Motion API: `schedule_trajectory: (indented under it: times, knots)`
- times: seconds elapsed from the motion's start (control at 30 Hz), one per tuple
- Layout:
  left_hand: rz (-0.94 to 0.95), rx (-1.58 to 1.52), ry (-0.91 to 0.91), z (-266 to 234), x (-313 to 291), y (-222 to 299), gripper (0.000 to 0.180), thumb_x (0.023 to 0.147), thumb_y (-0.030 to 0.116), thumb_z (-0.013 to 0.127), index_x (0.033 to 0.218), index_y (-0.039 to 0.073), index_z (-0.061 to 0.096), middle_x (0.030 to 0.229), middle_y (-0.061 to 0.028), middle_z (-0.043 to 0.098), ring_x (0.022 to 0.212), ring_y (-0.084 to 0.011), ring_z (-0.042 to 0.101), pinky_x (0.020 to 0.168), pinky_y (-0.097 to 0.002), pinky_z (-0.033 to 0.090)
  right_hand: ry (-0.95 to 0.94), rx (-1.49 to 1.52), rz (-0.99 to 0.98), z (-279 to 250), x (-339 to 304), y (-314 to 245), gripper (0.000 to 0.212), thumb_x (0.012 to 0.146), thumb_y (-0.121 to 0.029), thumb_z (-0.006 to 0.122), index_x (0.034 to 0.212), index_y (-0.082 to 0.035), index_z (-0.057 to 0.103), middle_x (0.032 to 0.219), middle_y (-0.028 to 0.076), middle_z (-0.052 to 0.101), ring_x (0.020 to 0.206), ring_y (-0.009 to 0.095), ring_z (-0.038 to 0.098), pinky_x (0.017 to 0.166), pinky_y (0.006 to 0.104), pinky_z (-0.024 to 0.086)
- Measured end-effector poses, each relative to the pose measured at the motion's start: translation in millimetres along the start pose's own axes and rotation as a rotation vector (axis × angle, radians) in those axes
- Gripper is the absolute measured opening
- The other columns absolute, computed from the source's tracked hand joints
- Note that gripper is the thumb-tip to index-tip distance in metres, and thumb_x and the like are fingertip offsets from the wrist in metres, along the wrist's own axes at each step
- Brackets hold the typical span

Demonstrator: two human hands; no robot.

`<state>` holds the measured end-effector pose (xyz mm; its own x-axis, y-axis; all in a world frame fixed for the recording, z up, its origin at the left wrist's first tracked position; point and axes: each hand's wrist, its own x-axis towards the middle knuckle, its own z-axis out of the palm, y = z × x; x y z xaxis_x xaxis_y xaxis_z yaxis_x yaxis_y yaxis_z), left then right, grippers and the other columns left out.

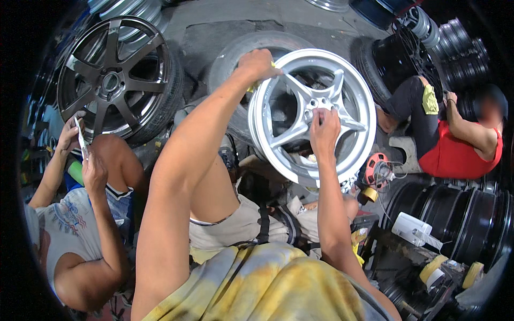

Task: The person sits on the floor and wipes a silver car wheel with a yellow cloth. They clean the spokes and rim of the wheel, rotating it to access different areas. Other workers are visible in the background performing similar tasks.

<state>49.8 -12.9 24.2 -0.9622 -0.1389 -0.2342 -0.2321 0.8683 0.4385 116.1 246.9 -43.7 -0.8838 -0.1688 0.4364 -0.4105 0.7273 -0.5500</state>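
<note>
A silver alloy wheel rim [363, 127] with star-shaped spokes stands tilted in front of me, leaning by a tyre [227, 61]. My left hand [259, 65] is closed over the rim's upper left edge, and bits of yellow sheet or cloth [276, 66] show under its fingers. At the hub, beside the bolt holes, my right hand [326, 130] has its fingers bent and drawn together. Whatever those fingertips hold, if anything, is hidden.
A dark multi-spoke wheel [111, 83] with its tyre stands left. Near it a co-worker's hands hold a white strip [81, 136]. At right another person in a red top [455, 155] sits by a black wheel. An orange reel [376, 170], tape roll [369, 194] and stacked black rims [455, 214] lie right.
</note>
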Motion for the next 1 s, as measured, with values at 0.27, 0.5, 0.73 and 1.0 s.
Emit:
schedule_trajectory:
  times: [0.27, 0.5, 0.73, 1.0]
  knots:
    - [-0.003, 0.001, 0.022, 1.5, 4.9, -7.3, 0.05, 0.077, 0.054, 0.08, 0.103, 0.012, 0.08, 0.103, -0.0171, 0.076, 0.1, -0.0321, 0.072, 0.089, -0.0446, 0.055, 0.008, 0.073, 0.009, 2.9, 0.5, -0.7, 0.006, 0.091, -0.004, 0.067, 0.092, 0.001, 0.068, 0.084, 0.016, 0.059, 0.076, 0.033, 0.061, 0.072, 0.0445, 0.048]
    - [-0.001, -0.009, -0.019, 2.0, 4.9, -4.8, 0.053, 0.076, 0.054, 0.08, 0.107, 0.012, 0.079, 0.104, -0.0178, 0.075, 0.1, -0.0328, 0.072, 0.09, -0.0452, 0.054, 0.025, 0.111, -0.007, -0.2, 3.8, 0.4, 0.007, 0.091, -0.006, 0.066, 0.091, 0.001, 0.068, 0.084, 0.017, 0.059, 0.075, 0.035, 0.061, 0.071, 0.0451, 0.048]
    - [-0.004, -0.001, 0.022, 3.5, 3.9, -6.2, 0.053, 0.077, 0.052, 0.08, 0.108, 0.009, 0.078, 0.104, -0.0187, 0.075, 0.1, -0.0346, 0.071, 0.089, -0.0451, 0.055, -0.042, 0.073, 0.014, -2.4, -2.2, -1.4, 0.008, 0.091, -0.006, 0.067, 0.088, 0.002, 0.067, 0.085, 0.018, 0.059, 0.077, 0.035, 0.06, 0.072, 0.0458, 0.048]
    - [0.15, 0.048, 0.321, -13.0, -16.6, 27.1, 0.052, 0.081, 0.05, 0.077, 0.101, 0.002, 0.076, 0.093, -0.0215, 0.074, 0.089, -0.0387, 0.073, 0.081, -0.0499, 0.057, 0.001, 0.12, -0.012, 4.3, -8.1, 4.9, 0.009, 0.091, -0.007, 0.067, 0.092, 0.002, 0.067, 0.086, 0.018, 0.058, 0.078, 0.037, 0.059, 0.072, 0.0468, 0.046]
